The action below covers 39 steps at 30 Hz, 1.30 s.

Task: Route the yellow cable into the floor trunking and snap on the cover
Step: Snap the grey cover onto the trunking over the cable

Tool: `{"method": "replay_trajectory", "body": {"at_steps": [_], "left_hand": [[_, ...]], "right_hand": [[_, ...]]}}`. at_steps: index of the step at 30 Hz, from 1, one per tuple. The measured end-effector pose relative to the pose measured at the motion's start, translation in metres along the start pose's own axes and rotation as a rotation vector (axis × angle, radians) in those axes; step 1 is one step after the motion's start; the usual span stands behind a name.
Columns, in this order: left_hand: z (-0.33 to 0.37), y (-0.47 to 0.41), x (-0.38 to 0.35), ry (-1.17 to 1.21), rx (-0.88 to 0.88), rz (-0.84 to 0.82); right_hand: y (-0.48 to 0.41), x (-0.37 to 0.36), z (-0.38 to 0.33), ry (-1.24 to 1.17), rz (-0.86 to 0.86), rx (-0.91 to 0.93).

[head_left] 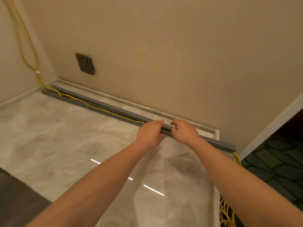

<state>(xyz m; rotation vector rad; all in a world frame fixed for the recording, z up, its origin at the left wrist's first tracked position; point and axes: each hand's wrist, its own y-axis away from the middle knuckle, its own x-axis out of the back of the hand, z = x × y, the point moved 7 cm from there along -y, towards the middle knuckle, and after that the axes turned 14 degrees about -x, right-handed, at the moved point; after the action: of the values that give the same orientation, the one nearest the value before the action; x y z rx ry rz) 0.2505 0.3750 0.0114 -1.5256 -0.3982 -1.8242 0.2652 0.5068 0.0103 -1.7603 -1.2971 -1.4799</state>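
A beige wall [164, 46] filled the upper part of the frame and was met by a second beige wall [9, 54] at a corner in the upper left. A dark square wall plate [85, 63] was mounted low on the main wall, left of centre. A pale marble skirting [131, 102] was run along the wall's foot. The lower frame was covered by a glossy grey-white marble floor [49, 128], on which short bright strips of light [153, 190] were reflected. Dark patterned flooring [278, 161] was seen at the right edge.

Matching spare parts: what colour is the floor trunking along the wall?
Grey, a plain mid-grey; the floor trunking shows best in the head view.
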Motion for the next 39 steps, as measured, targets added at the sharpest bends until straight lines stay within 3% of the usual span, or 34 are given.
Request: {"method": "replay_trajectory", "body": {"at_steps": [11, 23, 35, 39], "left_hand": [[-0.190, 0.092, 0.083, 0.038, 0.110, 0.010], [-0.348, 0.157, 0.158, -0.010, 0.151, 0.017], [-0.472, 0.141, 0.165, -0.035, 0.245, -0.039], [-0.507, 0.127, 0.159, -0.047, 0.198, -0.028]], "right_hand": [[0.020, -0.055, -0.206, -0.064, 0.012, 0.053], [0.015, -0.090, -0.391, -0.076, 0.025, 0.143], [-0.063, -0.125, -0.500, -0.065, -0.047, 0.232], [-0.085, -0.145, -0.524, -0.093, -0.080, 0.245]]}}
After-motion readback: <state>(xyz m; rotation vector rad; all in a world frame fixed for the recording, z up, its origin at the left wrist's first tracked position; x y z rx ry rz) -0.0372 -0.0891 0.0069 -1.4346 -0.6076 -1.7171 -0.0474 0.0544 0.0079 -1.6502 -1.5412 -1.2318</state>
